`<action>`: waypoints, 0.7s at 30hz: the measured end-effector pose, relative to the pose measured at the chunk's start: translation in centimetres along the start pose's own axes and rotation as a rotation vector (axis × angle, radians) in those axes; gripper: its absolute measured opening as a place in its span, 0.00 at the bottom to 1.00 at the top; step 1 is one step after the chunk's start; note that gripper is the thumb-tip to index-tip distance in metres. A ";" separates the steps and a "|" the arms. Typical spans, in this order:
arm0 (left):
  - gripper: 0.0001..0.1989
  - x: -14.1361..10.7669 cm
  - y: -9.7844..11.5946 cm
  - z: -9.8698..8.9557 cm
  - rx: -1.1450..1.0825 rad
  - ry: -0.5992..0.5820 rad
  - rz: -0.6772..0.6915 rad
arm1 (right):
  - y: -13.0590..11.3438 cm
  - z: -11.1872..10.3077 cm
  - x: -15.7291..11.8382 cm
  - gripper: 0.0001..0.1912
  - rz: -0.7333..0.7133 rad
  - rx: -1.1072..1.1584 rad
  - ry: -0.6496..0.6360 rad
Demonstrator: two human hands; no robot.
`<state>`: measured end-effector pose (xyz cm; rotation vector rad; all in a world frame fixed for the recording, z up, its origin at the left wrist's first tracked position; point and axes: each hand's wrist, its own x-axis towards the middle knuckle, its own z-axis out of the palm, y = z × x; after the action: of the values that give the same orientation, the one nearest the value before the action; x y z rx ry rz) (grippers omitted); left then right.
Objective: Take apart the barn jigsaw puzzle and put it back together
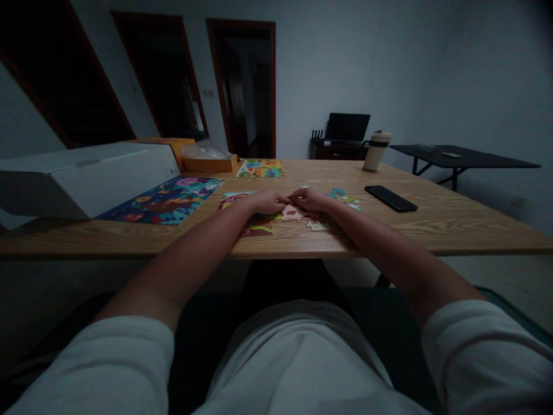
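Joined puzzle pieces (237, 197) lie on the wooden table in front of me, partly under my left hand (271, 202). My left fingers are bent together over a pink part of the puzzle (292, 213). From the other side my right hand (310, 200) reaches in, its fingertips pressed down beside the left ones. What either hand grips, if anything, is too small and dark to make out. A pale loose piece (317, 225) rests just below my right hand. Several more loose pieces (349, 200) lie to the right, beyond my right forearm.
A dark blue picture sheet (173, 199) and a white box (112, 173) are at the left. Behind are an orange tray with plastic (210, 164) and a colourful puzzle (260, 168). A black phone (390, 198) and a cream tumbler (377, 151) stand to the right.
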<state>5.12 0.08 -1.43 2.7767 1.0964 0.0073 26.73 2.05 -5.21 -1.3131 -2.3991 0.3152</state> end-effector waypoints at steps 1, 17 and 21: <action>0.23 0.1 0.1 0.0 0.019 -0.004 0.009 | 0.0 0.0 -0.1 0.17 0.015 0.009 0.013; 0.24 0.3 -1.2 0.1 0.089 0.024 -0.041 | -0.7 -0.9 -1.4 0.14 -0.024 -0.025 -0.081; 0.24 0.4 -1.0 0.3 0.115 0.014 -0.091 | 0.1 -2.3 -1.5 0.17 -0.004 -0.022 0.105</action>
<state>4.74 1.02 -1.85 2.8272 1.2635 -0.0486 28.52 0.87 -3.48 -1.3011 -2.3237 0.2143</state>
